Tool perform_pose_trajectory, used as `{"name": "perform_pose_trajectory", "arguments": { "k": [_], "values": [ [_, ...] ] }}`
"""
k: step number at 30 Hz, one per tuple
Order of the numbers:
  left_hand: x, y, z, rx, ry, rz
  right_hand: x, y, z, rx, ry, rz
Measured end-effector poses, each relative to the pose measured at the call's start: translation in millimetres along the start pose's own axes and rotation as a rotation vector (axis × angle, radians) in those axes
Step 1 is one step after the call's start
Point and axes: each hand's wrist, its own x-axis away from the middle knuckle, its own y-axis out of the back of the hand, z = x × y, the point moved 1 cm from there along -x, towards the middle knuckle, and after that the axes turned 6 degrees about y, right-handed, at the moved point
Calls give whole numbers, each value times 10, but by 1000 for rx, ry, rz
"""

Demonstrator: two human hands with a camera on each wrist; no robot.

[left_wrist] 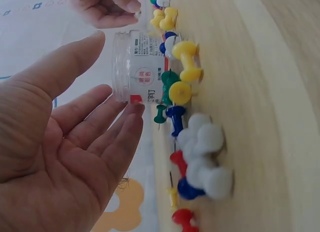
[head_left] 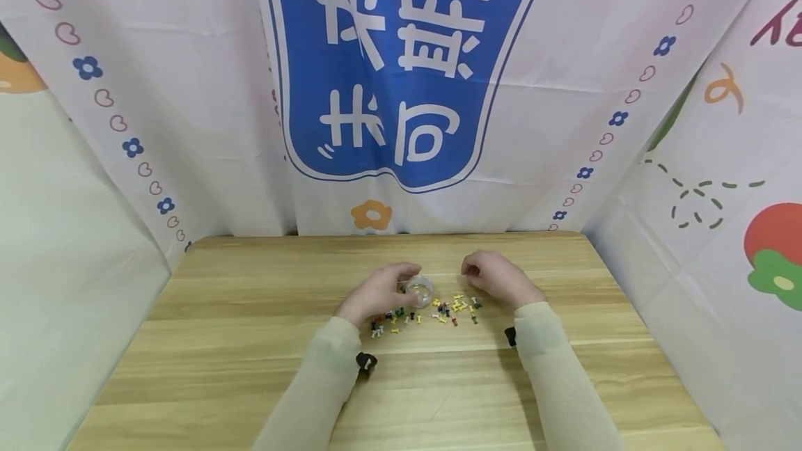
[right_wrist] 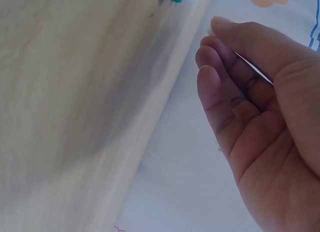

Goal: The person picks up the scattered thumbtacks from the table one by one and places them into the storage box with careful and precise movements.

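A clear plastic jar (left_wrist: pixel 142 67) with a printed label stands upright among scattered push pins (head_left: pixel 443 308). My left hand (head_left: pixel 379 291) is beside it, thumb and fingers spread apart around its near side. In the left wrist view the left fingertips (left_wrist: pixel 132 112) come right up to the jar's wall, and the thumb stays apart from it. To the right of the jar, my right hand (head_left: pixel 495 277) hovers over the table with thumb and index finger pinched together. A small white push pin (left_wrist: pixel 137 15) shows at those fingertips, mostly hidden by them.
Yellow, white, blue, green and red pins lie loose on both sides of the jar, some with their needles showing, like the blue pin (left_wrist: pixel 176 119). The wooden table (head_left: pixel 438 395) ends at a printed curtain (head_left: pixel 238 179) behind.
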Motion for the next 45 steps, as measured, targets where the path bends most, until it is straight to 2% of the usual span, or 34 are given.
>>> {"name": "perform_pose_trajectory", "arguments": {
  "k": [8,16,27,34,45],
  "values": [
    [-80,-45,30,65,41,13,7,20,39,-36,-2,-6],
    [-110,-72,42,37,12,23,-14,28,88,-87,-4,-24],
    [-79,-78,17,14,18,14,-90,-10,323,-120,93,-42],
    [-69,-78,3,18,27,25,-168,-111,502,-57,226,-46],
    [-79,-70,28,33,20,40,-160,-186,638,-67,248,-2]
  ]
}}
